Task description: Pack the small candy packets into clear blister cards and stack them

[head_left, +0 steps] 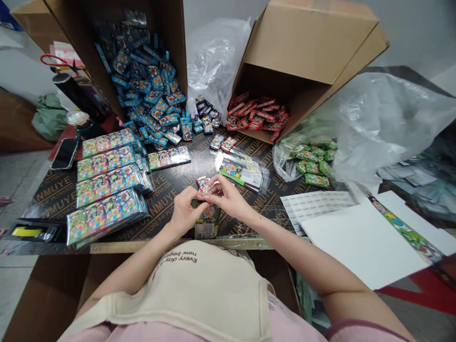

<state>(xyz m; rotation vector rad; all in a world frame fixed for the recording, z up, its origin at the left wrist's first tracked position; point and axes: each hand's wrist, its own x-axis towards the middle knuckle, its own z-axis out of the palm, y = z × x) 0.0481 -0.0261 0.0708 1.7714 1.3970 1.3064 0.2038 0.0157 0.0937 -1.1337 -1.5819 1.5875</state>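
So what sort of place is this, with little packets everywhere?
Probably a small packing workshop or stockroom for packaged sweets or novelties. Heaps of blue packets and red packets spill from tipped cardboard boxes, green packets sit bundled in clear plastic strips, and a sheet of printed labels lies nearby.

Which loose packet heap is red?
The red packets at the mouth of the right-hand cardboard box; the blue heap and green heap differ in colour.
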